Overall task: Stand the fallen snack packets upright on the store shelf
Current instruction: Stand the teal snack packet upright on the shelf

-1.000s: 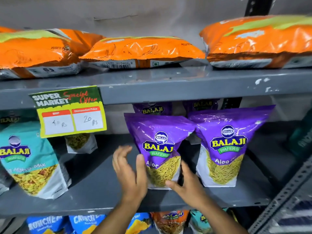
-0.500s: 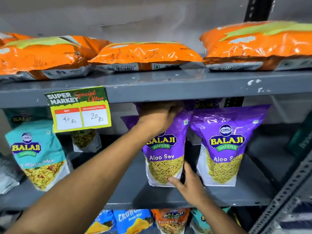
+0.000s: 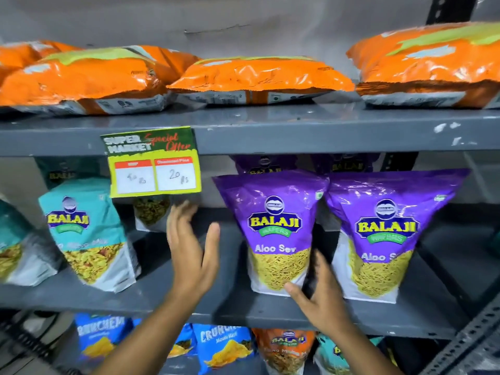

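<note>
Two purple Aloo Sev packets stand upright side by side on the middle shelf [image 3: 270, 318], the left purple packet [image 3: 276, 228] and the right purple packet [image 3: 387, 234]. My right hand [image 3: 322, 299] rests at the lower right corner of the left purple packet, fingers spread, touching it. My left hand [image 3: 192, 250] hovers open to the left of that packet, holding nothing. A teal packet [image 3: 86, 234] leans upright further left. Several orange packets [image 3: 259, 77] lie flat on the top shelf.
A yellow-green price tag [image 3: 154, 163] hangs from the top shelf edge. More purple packets [image 3: 265, 163] stand behind the front ones. Blue and orange packets [image 3: 224, 345] fill the shelf below. A perforated metal upright [image 3: 470, 345] runs at the lower right.
My left hand has come off the top of the left purple packet and dropped down to its left, open. The packet now stands straighter. My right hand stays at its base.
</note>
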`<state>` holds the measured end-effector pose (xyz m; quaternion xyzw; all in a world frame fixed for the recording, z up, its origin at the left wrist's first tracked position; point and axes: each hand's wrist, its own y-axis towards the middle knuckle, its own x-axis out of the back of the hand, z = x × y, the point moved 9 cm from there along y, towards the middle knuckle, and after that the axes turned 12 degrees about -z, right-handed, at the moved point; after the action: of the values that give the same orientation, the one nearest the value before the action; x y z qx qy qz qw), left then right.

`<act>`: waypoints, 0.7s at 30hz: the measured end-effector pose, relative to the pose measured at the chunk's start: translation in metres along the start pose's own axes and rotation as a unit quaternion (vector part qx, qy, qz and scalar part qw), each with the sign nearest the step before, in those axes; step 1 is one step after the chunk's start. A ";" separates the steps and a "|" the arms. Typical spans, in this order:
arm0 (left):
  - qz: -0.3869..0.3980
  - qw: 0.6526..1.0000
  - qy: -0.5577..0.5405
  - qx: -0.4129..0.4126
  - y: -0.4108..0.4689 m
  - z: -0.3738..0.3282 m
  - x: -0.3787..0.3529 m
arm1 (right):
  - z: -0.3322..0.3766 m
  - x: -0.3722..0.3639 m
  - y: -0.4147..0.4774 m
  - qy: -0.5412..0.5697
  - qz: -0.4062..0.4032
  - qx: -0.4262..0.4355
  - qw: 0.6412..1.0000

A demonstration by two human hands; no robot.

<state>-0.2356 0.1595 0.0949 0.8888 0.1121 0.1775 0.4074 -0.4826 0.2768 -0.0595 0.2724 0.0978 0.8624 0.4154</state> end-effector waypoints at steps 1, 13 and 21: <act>0.004 0.999 0.012 0.035 -0.013 0.025 0.008 | 0.002 0.007 -0.002 0.015 -0.031 0.008 0.999; -0.175 0.890 -0.001 0.422 -0.005 0.263 0.169 | 0.111 -0.083 -0.072 -0.086 0.056 0.268 0.958; 0.004 0.872 -0.101 0.480 0.035 0.299 0.135 | 0.175 -0.289 -0.071 0.009 0.238 0.050 0.970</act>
<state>0.0110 -0.0209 -0.0289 0.9885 0.1380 0.0129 -0.0609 -0.1928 0.0899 -0.0545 0.3006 0.0768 0.9328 0.1834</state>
